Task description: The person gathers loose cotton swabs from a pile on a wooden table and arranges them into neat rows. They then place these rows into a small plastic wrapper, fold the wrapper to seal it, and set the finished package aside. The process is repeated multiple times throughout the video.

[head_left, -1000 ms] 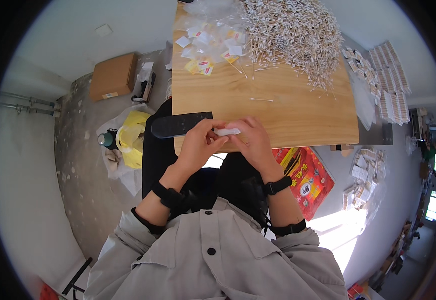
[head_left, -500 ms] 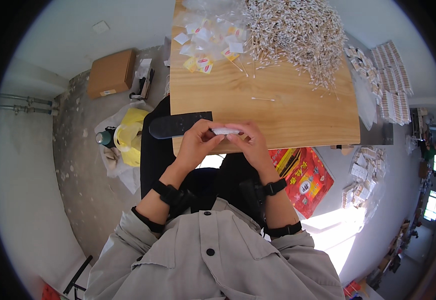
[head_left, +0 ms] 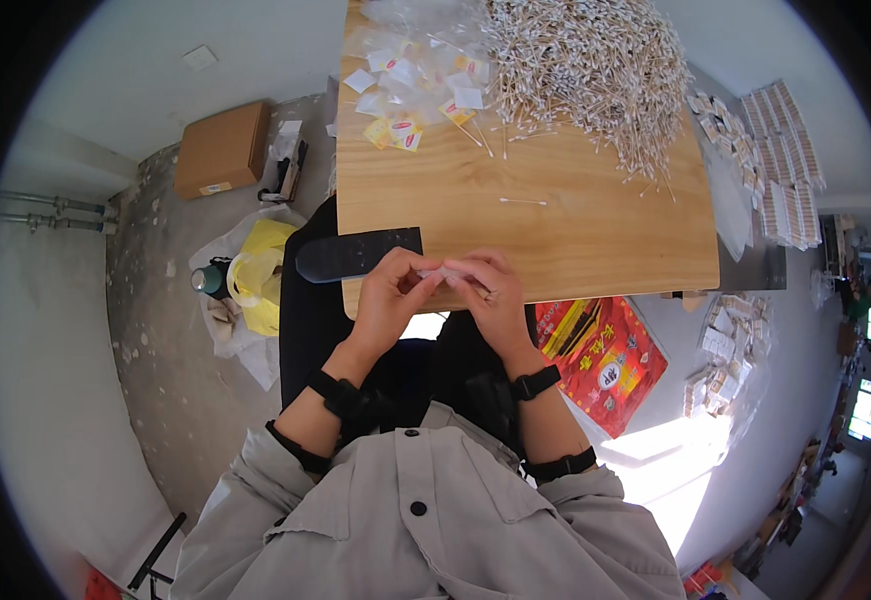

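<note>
Just above the near edge of the wooden table (head_left: 606, 240), my left hand (head_left: 389, 292) and my right hand (head_left: 498, 296) meet, fingertips pinched on a small whitish pack of cotton swabs (head_left: 442, 273). Most of the pack is hidden by the fingers. A big loose heap of cotton swabs (head_left: 586, 75) covers the far right of the table. To its left lie clear plastic bags (head_left: 411, 75) with white and yellow cards among them. One single cotton swab (head_left: 523, 201) rests apart on the wood, beyond my hands.
A dark flat strip (head_left: 356, 254) juts over the table's left edge beside my left hand. On the floor are a cardboard box (head_left: 222, 150), a yellow bag (head_left: 261, 275) and a red printed sack (head_left: 606, 365). Swab packs (head_left: 784, 150) are stacked at the right.
My hands have drawn closer together, and the fingers now cover more of the pack, which showed as a wider white strip before.
</note>
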{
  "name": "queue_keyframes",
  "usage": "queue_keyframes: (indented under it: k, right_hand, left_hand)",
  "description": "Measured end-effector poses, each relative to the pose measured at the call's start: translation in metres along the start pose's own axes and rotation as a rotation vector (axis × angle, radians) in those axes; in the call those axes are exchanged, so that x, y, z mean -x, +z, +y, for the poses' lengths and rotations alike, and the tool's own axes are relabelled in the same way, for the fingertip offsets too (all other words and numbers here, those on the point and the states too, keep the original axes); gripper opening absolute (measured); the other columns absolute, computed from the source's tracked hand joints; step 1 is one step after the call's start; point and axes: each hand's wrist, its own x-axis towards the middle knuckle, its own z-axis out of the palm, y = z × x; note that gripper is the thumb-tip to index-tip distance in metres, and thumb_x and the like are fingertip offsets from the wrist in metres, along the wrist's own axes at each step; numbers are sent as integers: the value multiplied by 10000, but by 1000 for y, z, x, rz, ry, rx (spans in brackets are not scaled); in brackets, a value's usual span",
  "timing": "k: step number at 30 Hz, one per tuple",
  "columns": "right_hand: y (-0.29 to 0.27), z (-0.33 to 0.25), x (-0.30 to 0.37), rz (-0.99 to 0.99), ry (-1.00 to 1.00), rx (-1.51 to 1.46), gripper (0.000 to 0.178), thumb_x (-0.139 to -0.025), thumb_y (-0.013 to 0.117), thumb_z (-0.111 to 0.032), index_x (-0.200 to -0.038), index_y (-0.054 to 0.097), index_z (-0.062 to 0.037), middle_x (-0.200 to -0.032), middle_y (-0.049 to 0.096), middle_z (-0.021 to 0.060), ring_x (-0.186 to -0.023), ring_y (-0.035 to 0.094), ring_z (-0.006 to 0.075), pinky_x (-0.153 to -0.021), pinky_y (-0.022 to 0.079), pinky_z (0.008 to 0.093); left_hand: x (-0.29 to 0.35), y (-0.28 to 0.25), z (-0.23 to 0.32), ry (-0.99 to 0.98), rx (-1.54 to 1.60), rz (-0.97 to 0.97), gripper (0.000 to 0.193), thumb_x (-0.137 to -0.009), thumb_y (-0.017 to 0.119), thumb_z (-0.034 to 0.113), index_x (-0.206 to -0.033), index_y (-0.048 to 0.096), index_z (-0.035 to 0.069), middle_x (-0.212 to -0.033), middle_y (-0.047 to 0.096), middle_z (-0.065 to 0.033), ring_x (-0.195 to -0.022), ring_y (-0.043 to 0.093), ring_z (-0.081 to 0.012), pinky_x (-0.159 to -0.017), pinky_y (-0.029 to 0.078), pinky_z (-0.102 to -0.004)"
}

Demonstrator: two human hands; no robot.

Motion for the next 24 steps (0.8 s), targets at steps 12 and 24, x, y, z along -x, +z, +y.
queue_keyframes:
  k: [12,24]
  right_hand:
    - [8,-9,0,51,-16,138,101,-892,672,-110,-949,705,-33,-932,629,102,-793,611,209,-673,483,295]
    - [19,11,0,107,416,-142,229,-914,665,-220,-938,686,7,-889,591,67,-760,575,139,-662,471,262]
  left_hand:
    - [3,8,11,125,-117,58,42,-899,645,11,-931,626,-10,-934,583,-92,-752,583,-145,-657,478,-256]
    - [0,10,-2,-389,337,100,119,-943,620,104,-968,546,15,-848,623,-55,-736,630,-92,-667,532,-234]
